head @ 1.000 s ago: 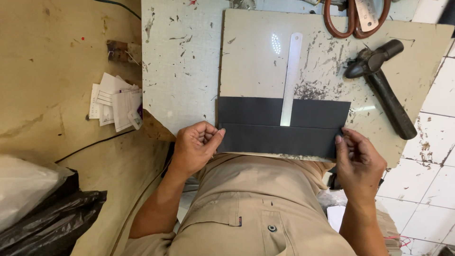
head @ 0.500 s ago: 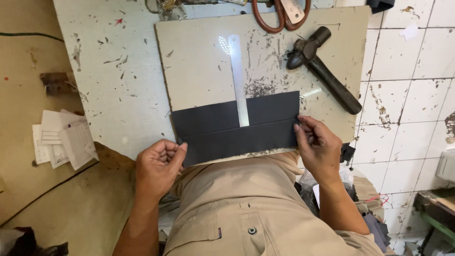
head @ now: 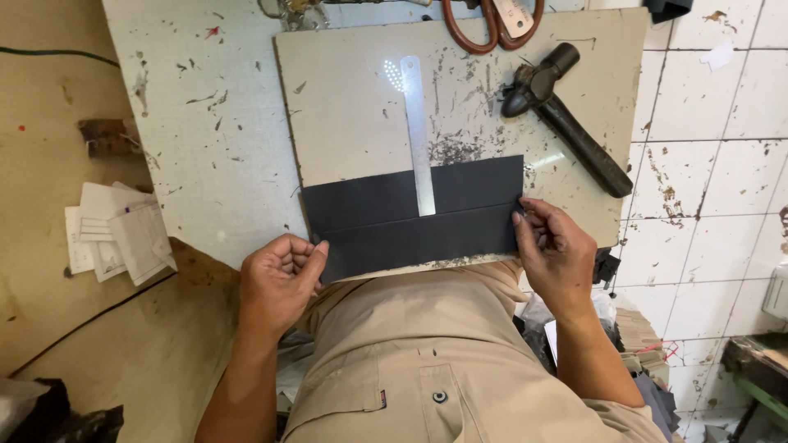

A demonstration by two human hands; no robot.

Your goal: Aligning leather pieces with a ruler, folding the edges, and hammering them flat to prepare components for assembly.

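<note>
We see a dark sheet (head: 414, 217) lying flat at the near edge of a pale board (head: 353, 107) on the worktop (head: 205, 148), its long axis running left to right, tilted slightly up toward the right. A fold line runs along its length. Our left hand (head: 277, 283) pinches the sheet's left end, fingers (head: 316, 258) closed on the lower corner. Our right hand (head: 556, 250) grips the right end, fingers curled on the edge. A metal ruler (head: 419, 139) lies across the sheet's upper half, pointing away from us. A hammer (head: 566, 115) rests just beyond the right corner; scissors (head: 492, 18) lie at the board's far edge. Papers (head: 115, 234) sit well apart, left.
</note>
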